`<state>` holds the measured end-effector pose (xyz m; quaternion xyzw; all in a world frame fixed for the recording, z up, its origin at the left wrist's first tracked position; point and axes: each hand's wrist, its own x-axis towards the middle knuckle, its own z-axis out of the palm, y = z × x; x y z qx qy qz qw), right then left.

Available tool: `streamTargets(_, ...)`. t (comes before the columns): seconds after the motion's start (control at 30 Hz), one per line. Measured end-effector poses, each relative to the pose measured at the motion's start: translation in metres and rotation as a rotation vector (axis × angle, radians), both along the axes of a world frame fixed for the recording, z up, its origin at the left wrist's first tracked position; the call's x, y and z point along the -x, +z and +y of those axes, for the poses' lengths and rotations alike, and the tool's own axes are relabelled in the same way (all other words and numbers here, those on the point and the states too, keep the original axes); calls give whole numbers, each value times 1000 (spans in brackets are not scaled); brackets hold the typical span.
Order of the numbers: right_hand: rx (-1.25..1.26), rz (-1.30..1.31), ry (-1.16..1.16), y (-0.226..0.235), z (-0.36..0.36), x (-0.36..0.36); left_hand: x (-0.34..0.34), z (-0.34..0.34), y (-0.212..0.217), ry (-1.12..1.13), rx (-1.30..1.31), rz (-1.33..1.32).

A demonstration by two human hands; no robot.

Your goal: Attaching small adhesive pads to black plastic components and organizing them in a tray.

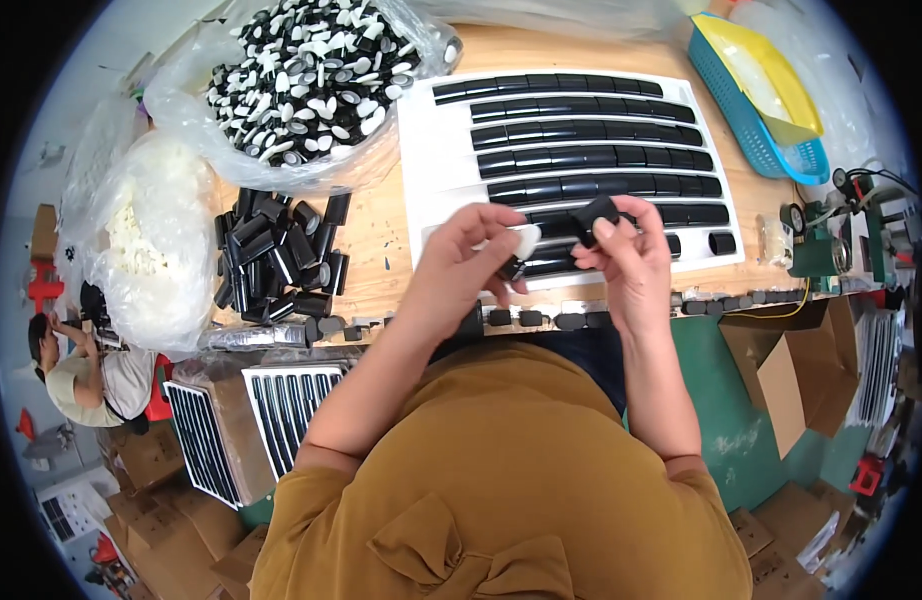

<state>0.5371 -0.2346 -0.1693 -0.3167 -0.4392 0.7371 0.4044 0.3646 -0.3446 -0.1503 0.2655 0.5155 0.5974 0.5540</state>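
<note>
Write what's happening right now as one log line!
left hand: holds white piece; right hand: holds black piece; white board: rows of black pieces; clear bag: black and white pieces

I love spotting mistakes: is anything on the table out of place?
One black piece sits alone near the lower right corner of the white tray; a white gap separates it from its row, unlike the tight rows above.

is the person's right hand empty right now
No, the right hand pinches a black piece between thumb and fingers.

open cdbd box [824, 365] R | grn flr [716, 400] | co-wkr [86, 385] far L
</note>
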Motion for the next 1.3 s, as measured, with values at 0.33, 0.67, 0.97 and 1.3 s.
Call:
streamTargets(0.33,-160,-60,28,6,-15,9,-15,0,-10,-51,55,-125)
streamTargets(0.67,-201,-59,141,6,-20,7,-19,1,-19,53,1,-131)
streamTargets(0.97,-231,-31,117,0,-17,5,-19,-7,-10,-2,10,-215)
streamTargets(1.3,-227,5,125,8,-21,4,-26,-10,-11,40,-59,-85)
